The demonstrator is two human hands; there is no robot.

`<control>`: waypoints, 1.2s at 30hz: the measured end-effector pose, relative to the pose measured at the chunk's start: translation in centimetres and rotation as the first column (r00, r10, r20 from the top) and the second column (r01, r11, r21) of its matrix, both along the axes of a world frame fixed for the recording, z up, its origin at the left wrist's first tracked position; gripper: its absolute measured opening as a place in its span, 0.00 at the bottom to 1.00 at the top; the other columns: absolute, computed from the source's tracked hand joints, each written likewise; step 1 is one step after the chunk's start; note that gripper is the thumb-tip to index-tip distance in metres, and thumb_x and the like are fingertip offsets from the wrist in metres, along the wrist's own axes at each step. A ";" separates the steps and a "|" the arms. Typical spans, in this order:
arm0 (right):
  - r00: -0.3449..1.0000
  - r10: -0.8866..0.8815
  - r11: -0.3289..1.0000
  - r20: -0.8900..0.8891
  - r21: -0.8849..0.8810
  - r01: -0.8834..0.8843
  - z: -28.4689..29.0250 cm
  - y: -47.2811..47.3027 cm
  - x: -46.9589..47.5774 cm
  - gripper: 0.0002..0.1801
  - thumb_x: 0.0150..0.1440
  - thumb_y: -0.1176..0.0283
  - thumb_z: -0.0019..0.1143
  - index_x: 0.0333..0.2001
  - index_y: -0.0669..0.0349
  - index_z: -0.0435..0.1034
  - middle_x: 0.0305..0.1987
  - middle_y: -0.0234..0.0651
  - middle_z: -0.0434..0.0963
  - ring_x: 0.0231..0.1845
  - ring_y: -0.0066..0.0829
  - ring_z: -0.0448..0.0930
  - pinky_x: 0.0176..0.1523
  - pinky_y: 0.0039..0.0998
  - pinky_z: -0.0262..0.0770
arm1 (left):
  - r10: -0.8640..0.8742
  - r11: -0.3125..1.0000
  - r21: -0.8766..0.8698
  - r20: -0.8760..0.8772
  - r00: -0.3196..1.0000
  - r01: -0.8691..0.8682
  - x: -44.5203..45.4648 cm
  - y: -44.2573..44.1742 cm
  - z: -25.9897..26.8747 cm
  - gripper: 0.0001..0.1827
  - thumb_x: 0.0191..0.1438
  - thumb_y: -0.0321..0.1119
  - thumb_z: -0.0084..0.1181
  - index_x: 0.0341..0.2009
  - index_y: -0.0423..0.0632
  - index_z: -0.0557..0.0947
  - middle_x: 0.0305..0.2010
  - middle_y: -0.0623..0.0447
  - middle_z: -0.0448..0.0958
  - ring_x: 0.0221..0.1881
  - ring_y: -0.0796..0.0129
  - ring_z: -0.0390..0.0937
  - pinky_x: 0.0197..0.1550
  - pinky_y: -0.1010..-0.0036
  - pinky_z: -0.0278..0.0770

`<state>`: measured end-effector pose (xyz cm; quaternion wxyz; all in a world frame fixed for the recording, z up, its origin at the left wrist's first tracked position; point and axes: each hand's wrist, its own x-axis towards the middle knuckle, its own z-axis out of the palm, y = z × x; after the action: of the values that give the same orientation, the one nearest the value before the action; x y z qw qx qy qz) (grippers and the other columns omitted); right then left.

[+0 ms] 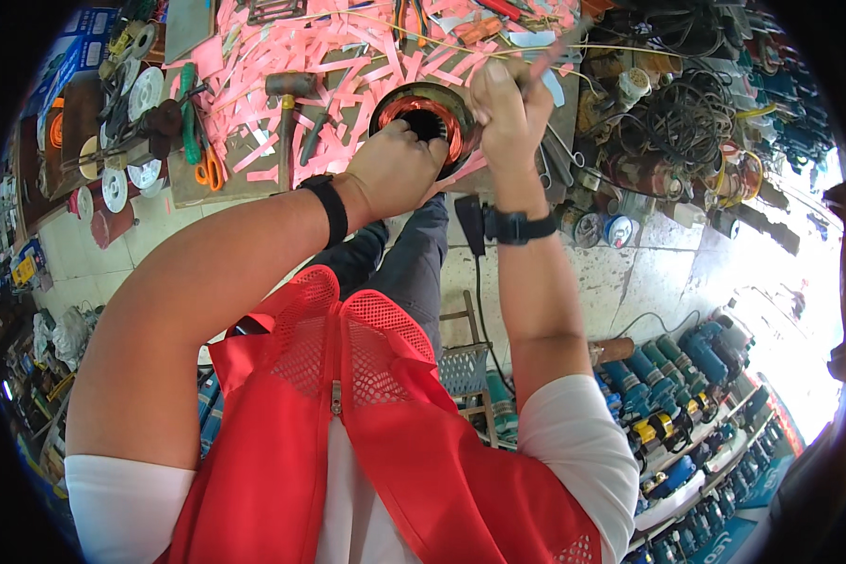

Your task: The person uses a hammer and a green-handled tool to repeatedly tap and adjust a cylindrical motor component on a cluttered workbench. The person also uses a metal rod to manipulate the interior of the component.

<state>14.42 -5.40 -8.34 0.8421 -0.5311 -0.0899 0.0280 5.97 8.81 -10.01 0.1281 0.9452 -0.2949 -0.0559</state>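
A motor stator (379,116) with copper windings (455,125) stands on the workbench (243,187), its dark bore facing up. My left hand (402,166) rests over its near left side, fingers curled at the bore. The fingertips are hidden, so I cannot tell whether they pinch anything. My right hand (511,116) is raised at the stator's right side, closed in a fist around a slender reddish thing (553,58). That thing is blurred and points to the upper right.
Pink insulating strips (240,99) litter the bench. A mallet (290,84), orange-handled scissors (211,169) and a dark-handled screwdriver (315,137) lie left of the stator; pliers (410,21) lie behind. White spools (146,93) hang at left. Coiled cable (691,106) is heaped at right.
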 end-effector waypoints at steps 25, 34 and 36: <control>0.854 -0.520 0.854 0.004 -0.029 0.520 -1.9 1.2 -3.0 0.17 0.66 0.70 0.55 0.26 0.60 0.61 0.19 0.23 0.63 0.20 0.13 0.60 0.24 0.20 0.56 | -0.018 1.000 0.027 0.068 0.998 0.016 0.1 0.0 -0.8 0.27 0.63 0.57 0.50 0.30 0.44 0.75 0.20 0.45 0.79 0.23 0.54 0.78 0.38 0.65 0.72; 0.837 -0.541 0.837 -0.079 0.042 0.545 -0.3 0.9 -4.5 0.19 0.68 0.70 0.49 0.24 0.56 0.57 0.16 0.25 0.59 0.16 0.15 0.58 0.21 0.21 0.56 | -0.026 0.999 0.037 0.006 1.000 0.026 0.2 0.1 0.0 0.24 0.61 0.54 0.55 0.30 0.44 0.73 0.18 0.45 0.76 0.24 0.53 0.77 0.40 0.67 0.72; 0.808 -0.581 0.806 -0.101 0.067 0.588 -0.8 1.3 -4.5 0.19 0.68 0.69 0.50 0.24 0.56 0.57 0.16 0.25 0.60 0.15 0.15 0.58 0.20 0.22 0.55 | -0.028 1.000 0.015 0.046 0.999 0.027 0.2 0.2 -0.5 0.24 0.60 0.55 0.56 0.30 0.44 0.73 0.18 0.45 0.76 0.24 0.53 0.77 0.41 0.67 0.72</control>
<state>9.93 -4.07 -9.17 0.8368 -0.4908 0.1085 -0.2169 6.17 9.00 -10.47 0.1139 0.9430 -0.3103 -0.0381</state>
